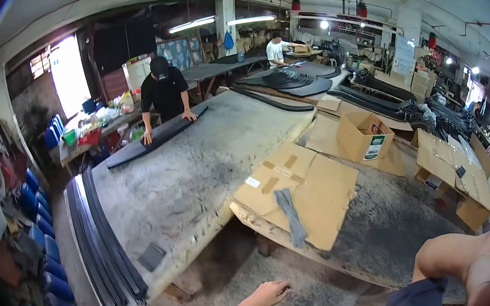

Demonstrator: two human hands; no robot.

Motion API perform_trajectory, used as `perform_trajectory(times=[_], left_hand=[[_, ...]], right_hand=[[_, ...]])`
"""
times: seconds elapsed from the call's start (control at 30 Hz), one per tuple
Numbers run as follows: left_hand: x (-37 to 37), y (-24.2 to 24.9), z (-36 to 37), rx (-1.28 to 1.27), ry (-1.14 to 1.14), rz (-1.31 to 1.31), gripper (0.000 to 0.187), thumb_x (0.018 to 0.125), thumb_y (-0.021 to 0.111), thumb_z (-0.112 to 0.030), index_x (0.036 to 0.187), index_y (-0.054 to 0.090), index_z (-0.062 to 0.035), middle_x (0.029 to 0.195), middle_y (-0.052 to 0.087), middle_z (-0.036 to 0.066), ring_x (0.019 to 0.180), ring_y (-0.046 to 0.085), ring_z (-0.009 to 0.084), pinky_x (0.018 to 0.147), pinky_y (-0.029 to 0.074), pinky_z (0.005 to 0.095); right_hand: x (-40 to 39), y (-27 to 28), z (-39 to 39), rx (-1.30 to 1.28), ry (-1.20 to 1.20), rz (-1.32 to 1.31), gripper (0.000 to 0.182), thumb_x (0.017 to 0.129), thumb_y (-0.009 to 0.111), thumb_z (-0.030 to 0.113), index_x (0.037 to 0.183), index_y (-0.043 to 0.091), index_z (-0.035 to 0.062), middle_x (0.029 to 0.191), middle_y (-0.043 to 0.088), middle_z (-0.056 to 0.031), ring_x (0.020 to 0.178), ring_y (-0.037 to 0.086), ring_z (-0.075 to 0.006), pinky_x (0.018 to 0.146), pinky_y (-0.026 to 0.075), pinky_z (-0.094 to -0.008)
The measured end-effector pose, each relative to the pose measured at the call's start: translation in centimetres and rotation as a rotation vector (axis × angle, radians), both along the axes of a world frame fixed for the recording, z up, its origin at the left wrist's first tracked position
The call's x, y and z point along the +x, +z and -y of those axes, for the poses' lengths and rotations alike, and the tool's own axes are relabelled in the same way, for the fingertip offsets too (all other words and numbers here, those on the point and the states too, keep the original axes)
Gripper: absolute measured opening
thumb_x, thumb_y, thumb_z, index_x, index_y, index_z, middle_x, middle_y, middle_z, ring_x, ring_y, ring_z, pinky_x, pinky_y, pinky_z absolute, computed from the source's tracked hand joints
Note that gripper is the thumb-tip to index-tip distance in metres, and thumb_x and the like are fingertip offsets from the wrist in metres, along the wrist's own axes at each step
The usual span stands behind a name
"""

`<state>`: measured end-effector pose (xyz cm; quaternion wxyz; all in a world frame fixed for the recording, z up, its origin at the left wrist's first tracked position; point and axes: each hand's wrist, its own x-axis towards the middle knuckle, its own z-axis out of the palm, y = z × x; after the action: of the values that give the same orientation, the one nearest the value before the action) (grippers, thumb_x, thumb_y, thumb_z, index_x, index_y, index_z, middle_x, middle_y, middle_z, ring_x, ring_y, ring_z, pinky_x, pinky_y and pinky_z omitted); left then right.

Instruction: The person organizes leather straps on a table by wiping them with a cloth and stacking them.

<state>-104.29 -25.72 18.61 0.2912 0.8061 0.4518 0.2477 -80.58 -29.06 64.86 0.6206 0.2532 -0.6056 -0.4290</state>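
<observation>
Fingers of the left hand (270, 294) are seen loosely curled, half unfolded, over the floor near the stained bench (386, 227); the palm is turned out of view. The right arm (444, 254) is sharply bent and cut off by the dark rim of the lens; its hand is lost there, so whether it is spread or closed cannot be told. On the stained bench, flattened cardboard (329, 198) is laid, its near edge overhanging, with a grey cloth piece (287, 208), perhaps a glove or sleeve, draped across it. Behind it, an open carton (355, 137) is set, its inside mostly hidden.

On the pale table (171, 191), long dark strips (107, 241) are laid along the left end, beside a small dark pad (152, 257). At the far side, a dark curved panel (162, 137) is pressed flat by both hands of a co-worker (164, 95), whose legs are hidden by the table.
</observation>
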Motion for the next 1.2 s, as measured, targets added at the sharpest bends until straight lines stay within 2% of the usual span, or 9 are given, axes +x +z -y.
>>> perform_trajectory(times=[0.2, 0.27, 0.53, 0.87, 0.93, 1.03, 1.07, 1.1, 1.2], left_hand=[[-8.4, 0.8, -5.0, 0.039, 0.384, 0.201, 0.019, 0.085, 0.062, -0.016, 0.096, 0.066, -0.0016, 0.089, 0.066, 0.019, 0.082, 0.066, 0.0335, 0.074, 0.052, 0.0398], [-9.4, 0.7, -6.0, -0.136, 0.521, 0.161, 0.019, 0.084, 0.063, -0.016, 0.095, 0.066, -0.0008, 0.087, 0.066, 0.019, 0.081, 0.066, 0.0341, 0.073, 0.052, 0.0397], [-11.2, -3.8, -11.6, -0.098, 0.340, -0.048, 0.021, 0.084, 0.062, -0.020, 0.095, 0.067, -0.0034, 0.086, 0.066, 0.017, 0.083, 0.065, 0.0351, 0.072, 0.052, 0.0434], [-13.0, -0.6, -20.0, -0.094, 0.398, 0.017, 0.016, 0.085, 0.061, -0.016, 0.093, 0.065, -0.0024, 0.087, 0.065, 0.017, 0.082, 0.064, 0.0356, 0.072, 0.051, 0.0428], [-13.6, -0.4, -19.8, -0.153, 0.455, 0.052, 0.016, 0.085, 0.061, -0.015, 0.094, 0.065, -0.0026, 0.088, 0.065, 0.016, 0.081, 0.064, 0.0343, 0.072, 0.052, 0.0419], [-14.2, -2.0, -19.5, -0.172, 0.444, -0.007, 0.016, 0.085, 0.062, -0.015, 0.095, 0.065, -0.0030, 0.088, 0.066, 0.015, 0.079, 0.065, 0.0327, 0.072, 0.052, 0.0410], [-14.4, -2.1, -19.1, -0.172, 0.448, -0.006, 0.016, 0.085, 0.062, -0.015, 0.095, 0.065, -0.0030, 0.088, 0.066, 0.015, 0.079, 0.065, 0.0327, 0.072, 0.052, 0.0410], [-14.5, -2.1, -18.7, -0.197, 0.442, 0.004, 0.016, 0.084, 0.062, -0.013, 0.095, 0.065, -0.0020, 0.089, 0.066, 0.016, 0.078, 0.065, 0.0320, 0.072, 0.052, 0.0396], [-15.1, -3.3, -17.0, -0.250, 0.497, 0.050, 0.016, 0.085, 0.062, -0.012, 0.095, 0.065, 0.0000, 0.085, 0.067, 0.018, 0.077, 0.066, 0.0330, 0.071, 0.052, 0.0391]], right_hand=[[-2.7, 0.0, -5.9, -0.059, -0.034, -0.040, 0.021, 0.095, 0.051, 0.030, 0.106, 0.053, 0.0124, 0.092, 0.048, -0.0012, 0.082, 0.048, -0.0169, 0.080, 0.040, -0.0326], [-3.1, 0.2, -7.8, -0.064, -0.051, -0.028, 0.020, 0.096, 0.050, 0.030, 0.106, 0.053, 0.0133, 0.092, 0.047, -0.0002, 0.082, 0.047, -0.0159, 0.080, 0.040, -0.0320], [-3.8, -0.8, -16.5, -0.014, -0.055, -0.081, 0.017, 0.099, 0.045, 0.029, 0.109, 0.051, 0.0170, 0.092, 0.045, 0.0037, 0.081, 0.045, -0.0121, 0.081, 0.039, -0.0295], [-7.2, -4.8, -26.7, -0.011, 0.031, -0.384, 0.015, 0.104, 0.039, 0.029, 0.113, 0.048, 0.0217, 0.091, 0.041, 0.0086, 0.080, 0.043, -0.0073, 0.082, 0.037, -0.0264], [-7.7, -8.1, -28.7, -0.072, 0.235, -0.352, 0.017, 0.094, 0.048, 0.030, 0.099, 0.052, 0.0149, 0.090, 0.048, 0.0012, 0.080, 0.047, -0.0164, 0.079, 0.041, -0.0342], [-9.3, -17.4, -31.2, -0.904, 0.122, -0.194, 0.008, 0.086, 0.058, 0.019, 0.088, 0.058, 0.0110, 0.084, 0.055, -0.0026, 0.078, 0.052, -0.0220, 0.071, 0.046, -0.0389], [-11.2, -18.3, -31.8, -1.247, -0.159, -0.052, 0.008, 0.086, 0.061, 0.006, 0.094, 0.061, 0.0098, 0.086, 0.059, -0.0043, 0.079, 0.056, -0.0214, 0.070, 0.048, -0.0383], [-13.8, -22.6, -33.6, -1.558, -0.071, -0.022, 0.020, 0.083, 0.063, -0.002, 0.101, 0.062, 0.0062, 0.091, 0.062, -0.0078, 0.079, 0.060, -0.0219, 0.074, 0.049, -0.0356], [-19.8, -36.9, -34.9, -2.202, -0.005, 0.329, 0.021, 0.089, 0.064, 0.012, 0.107, 0.061, 0.0008, 0.084, 0.064, -0.0088, 0.078, 0.062, -0.0199, 0.073, 0.050, -0.0310]])
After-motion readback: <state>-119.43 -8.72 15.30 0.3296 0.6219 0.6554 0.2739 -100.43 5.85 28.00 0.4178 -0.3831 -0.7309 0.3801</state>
